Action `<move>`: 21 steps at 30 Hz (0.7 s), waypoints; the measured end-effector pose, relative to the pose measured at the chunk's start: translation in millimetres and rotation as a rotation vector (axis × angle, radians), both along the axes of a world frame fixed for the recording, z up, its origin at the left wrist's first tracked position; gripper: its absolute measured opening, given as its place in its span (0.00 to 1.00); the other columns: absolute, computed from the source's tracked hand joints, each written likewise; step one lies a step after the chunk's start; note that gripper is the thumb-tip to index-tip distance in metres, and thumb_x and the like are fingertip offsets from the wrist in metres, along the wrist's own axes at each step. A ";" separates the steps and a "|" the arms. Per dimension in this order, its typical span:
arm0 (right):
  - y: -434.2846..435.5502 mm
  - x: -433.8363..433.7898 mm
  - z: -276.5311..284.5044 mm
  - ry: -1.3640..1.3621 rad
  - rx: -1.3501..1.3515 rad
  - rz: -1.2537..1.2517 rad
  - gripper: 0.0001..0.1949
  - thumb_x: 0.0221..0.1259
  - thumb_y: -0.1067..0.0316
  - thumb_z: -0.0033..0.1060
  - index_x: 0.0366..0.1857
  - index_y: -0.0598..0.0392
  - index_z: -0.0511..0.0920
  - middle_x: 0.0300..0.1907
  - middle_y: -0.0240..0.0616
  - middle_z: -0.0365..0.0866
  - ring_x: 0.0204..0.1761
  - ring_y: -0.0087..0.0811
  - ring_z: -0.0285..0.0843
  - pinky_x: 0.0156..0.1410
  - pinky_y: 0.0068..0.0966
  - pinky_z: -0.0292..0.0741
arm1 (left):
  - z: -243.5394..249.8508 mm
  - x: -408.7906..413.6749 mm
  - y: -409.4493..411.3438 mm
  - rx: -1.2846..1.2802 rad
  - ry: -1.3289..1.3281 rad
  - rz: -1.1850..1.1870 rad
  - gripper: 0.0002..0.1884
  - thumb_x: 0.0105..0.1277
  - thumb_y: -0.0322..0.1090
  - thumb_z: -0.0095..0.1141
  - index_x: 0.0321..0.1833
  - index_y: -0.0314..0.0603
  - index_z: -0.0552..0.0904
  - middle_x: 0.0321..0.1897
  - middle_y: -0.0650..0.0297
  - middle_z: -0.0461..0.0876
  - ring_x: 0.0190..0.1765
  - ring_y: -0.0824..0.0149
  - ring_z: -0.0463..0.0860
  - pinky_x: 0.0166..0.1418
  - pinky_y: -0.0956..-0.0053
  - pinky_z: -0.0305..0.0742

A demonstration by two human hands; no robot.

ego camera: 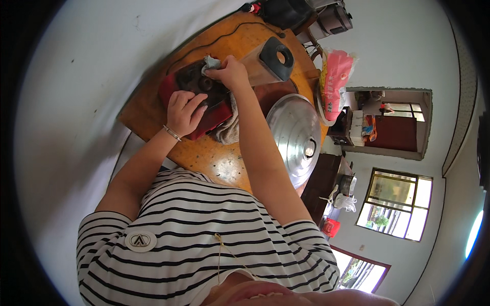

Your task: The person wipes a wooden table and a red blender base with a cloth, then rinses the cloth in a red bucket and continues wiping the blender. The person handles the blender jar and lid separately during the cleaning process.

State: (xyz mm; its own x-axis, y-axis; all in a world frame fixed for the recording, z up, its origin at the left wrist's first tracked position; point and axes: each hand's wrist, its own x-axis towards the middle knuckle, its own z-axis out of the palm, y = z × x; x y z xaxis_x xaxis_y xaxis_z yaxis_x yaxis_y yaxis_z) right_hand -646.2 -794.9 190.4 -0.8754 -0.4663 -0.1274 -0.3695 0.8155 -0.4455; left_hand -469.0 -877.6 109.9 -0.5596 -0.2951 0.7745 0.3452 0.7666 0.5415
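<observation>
A red and black appliance base (224, 111), apparently a blender base, sits on the wooden table in front of me. My left hand (185, 113), with a bracelet at the wrist, grips its near side with bent fingers. Pinched in the fingers of my right hand (232, 72) is a crumpled grey-blue cloth (210, 64), pressed onto the black top of the base beside its round socket (206, 83). Just beyond my right wrist is a clear jug (256, 67) with a black lid (272, 57). A beige towel (228, 130) lies against the base, partly hidden.
On the wooden table (206, 157), a large metal lid (293, 137) lies right of my right forearm. A dark cord (218, 37) runs along the back. A pink printed bag (337, 82) stands at the far right. The white wall (88, 84) borders the table's left side.
</observation>
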 end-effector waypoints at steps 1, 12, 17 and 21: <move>0.6 -0.2 -1.3 0.021 -0.024 0.007 0.22 0.38 0.52 0.83 0.25 0.58 0.78 0.38 0.48 0.85 0.45 0.50 0.84 0.50 0.41 0.79 | 0.7 0.5 -0.8 -0.003 -0.001 0.003 0.15 0.60 0.35 0.65 0.51 0.48 0.84 0.39 0.61 0.75 0.43 0.55 0.76 0.49 0.61 0.72; 23.4 -18.5 -50.9 -0.015 -0.312 -0.179 0.17 0.38 0.74 0.74 0.38 0.60 0.86 0.36 0.42 0.88 0.34 0.36 0.85 0.44 0.31 0.80 | 2.9 2.5 1.8 -0.005 -0.003 0.008 0.15 0.60 0.33 0.66 0.51 0.48 0.85 0.39 0.61 0.75 0.44 0.54 0.76 0.50 0.61 0.73; 14.6 -9.6 -43.0 0.198 -0.184 -0.397 0.12 0.46 0.73 0.64 0.38 0.56 0.86 0.37 0.50 0.87 0.42 0.48 0.86 0.51 0.37 0.80 | 3.1 1.2 4.6 -0.013 -0.021 0.019 0.15 0.60 0.33 0.65 0.51 0.47 0.85 0.39 0.60 0.75 0.45 0.54 0.75 0.51 0.61 0.73; 20.4 8.8 -37.2 0.154 -0.520 -0.491 0.12 0.50 0.76 0.58 0.40 0.57 0.83 0.34 0.51 0.86 0.42 0.49 0.86 0.51 0.38 0.79 | 0.5 0.0 -0.5 -0.027 -0.019 0.032 0.15 0.61 0.34 0.65 0.51 0.47 0.85 0.39 0.60 0.75 0.44 0.54 0.75 0.51 0.61 0.72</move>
